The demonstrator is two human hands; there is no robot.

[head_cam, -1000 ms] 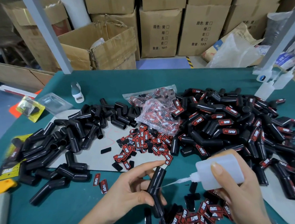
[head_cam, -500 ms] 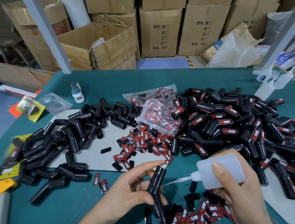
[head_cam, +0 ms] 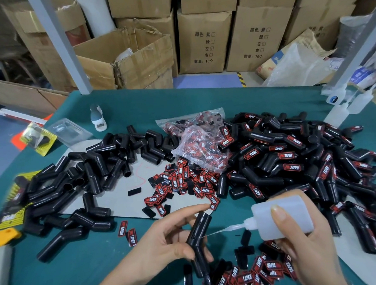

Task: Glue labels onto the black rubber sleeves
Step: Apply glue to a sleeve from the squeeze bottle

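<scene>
Both hands work close together above the near edge of the desk [head_cam: 58, 278]. With my left hand [head_cam: 159, 247] I grip one bent black rubber sleeve [head_cam: 199, 239] around its elbow, index finger stretched over the upper end, so the flat face of the upper leg is turned toward the nozzle. My right hand [head_cam: 305, 250] wraps the translucent glue bottle [head_cam: 282, 219], thumb on its side ready to squeeze; it lies sideways so the thin nozzle tip meets the sleeve wall. Loose labels [head_cam: 246, 278] lie just below my hands, within reach for the next step. Unlabelled sleeves [head_cam: 72, 186] are heaped to the left, labelled sleeves [head_cam: 297, 160] to the right, which keeps finished stock separate. A bag of labels [head_cam: 196, 141] sits between the heaps.
</scene>
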